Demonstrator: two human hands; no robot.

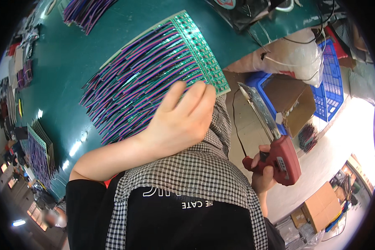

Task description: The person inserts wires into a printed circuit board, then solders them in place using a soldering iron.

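A green circuit board panel (200, 46) lies on the table, with rows of thin purple, red, green and black wires (133, 83) running left from it. Across its near edge reaches my left hand (185, 114), its fingers curled down over the wire ends on the board. The fingertips are hidden, so what they pinch cannot be seen. Off to the right, beyond the table, my right hand (262, 173) is wrapped around the handle of a red soldering gun (284, 160). The tool's long metal front points up and to the left, away from the panel.
A green table (58, 87) fills the left and top. More wired boards (39, 148) stand at its left, with a wire bundle (87, 12) at the far edge. Right of me are a blue crate (327, 93), a cardboard box (298, 106) and a hanging black cable (236, 121).
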